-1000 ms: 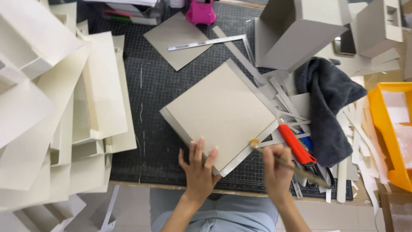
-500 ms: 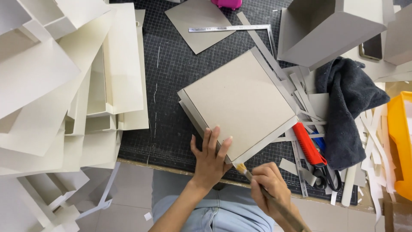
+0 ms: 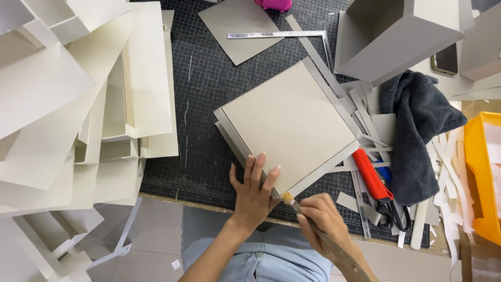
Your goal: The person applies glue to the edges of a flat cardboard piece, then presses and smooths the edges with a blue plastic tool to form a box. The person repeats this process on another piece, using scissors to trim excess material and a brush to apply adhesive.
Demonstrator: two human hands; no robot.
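Note:
A square grey cardboard panel (image 3: 289, 122) lies tilted on the black cutting mat (image 3: 203, 94), stacked over thinner grey strips. My left hand (image 3: 254, 190) presses flat on the panel's near corner, fingers spread. My right hand (image 3: 324, 219) grips a small wooden-handled brush (image 3: 290, 201); its tip touches the panel's near edge beside my left hand.
Stacks of cream card boxes and sheets (image 3: 78, 115) crowd the left. A steel ruler (image 3: 276, 35) lies on a grey sheet at the back. A grey box (image 3: 396, 36), dark cloth (image 3: 417, 136), red knife (image 3: 370, 175), scissors (image 3: 394, 214), paper scraps and an orange bin (image 3: 482, 172) fill the right.
My right hand has drawn the brush from the panel's right edge toward the near corner. My left hand stayed pressed on the panel while the view shifted.

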